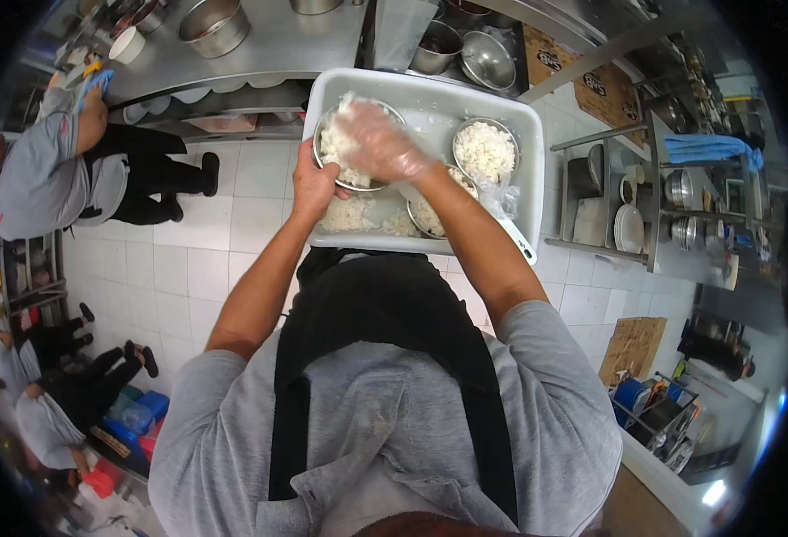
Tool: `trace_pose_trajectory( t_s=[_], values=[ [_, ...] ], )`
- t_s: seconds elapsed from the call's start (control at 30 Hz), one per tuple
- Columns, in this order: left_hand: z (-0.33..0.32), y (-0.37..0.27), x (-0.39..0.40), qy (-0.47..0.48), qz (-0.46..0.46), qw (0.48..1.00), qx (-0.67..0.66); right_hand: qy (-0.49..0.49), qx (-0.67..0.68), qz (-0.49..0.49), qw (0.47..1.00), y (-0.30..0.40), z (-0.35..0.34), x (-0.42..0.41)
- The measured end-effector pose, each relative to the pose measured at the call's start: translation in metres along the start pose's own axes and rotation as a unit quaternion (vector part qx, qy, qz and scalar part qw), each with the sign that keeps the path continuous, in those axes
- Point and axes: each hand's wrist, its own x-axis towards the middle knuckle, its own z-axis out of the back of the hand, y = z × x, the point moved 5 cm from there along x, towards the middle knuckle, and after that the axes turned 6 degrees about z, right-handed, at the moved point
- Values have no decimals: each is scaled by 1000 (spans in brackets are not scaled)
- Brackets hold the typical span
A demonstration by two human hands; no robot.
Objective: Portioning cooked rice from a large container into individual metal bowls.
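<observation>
My bare left hand grips the rim of a round metal bowl heaped with white cooked rice. In a clear plastic glove, my right hand is over the rice in that bowl, its fingers blurred. The bowl is held over the left part of a white plastic tub. A second metal bowl of rice rests at the tub's right side. My right forearm partly hides a third bowl of rice. Loose rice lies on the tub floor.
Crumpled clear plastic and a white handle lie at the tub's right edge. A steel counter with metal pots stands beyond. At left a co-worker stands by it. Shelving with dishes is at right.
</observation>
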Motion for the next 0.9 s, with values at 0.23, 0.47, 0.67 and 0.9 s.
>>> trace_pose_trajectory(
  t_s=[0.23, 0.47, 0.67, 0.9],
  values=[
    [-1, -17, -24, -31, 3, 998, 57, -22, 95, 37, 995, 17, -3, -63],
    [-5, -17, -26, -4, 7, 996, 85, -128, 53, -77, 987, 0, 32, -39],
    [7, -5, -20, -8, 19, 997, 77, -91, 93, 81, 988, 15, 30, -41],
    [39, -29, -14, -75, -47, 996, -5, 292, 229, -178, 911, 0, -77, -123]
  ],
)
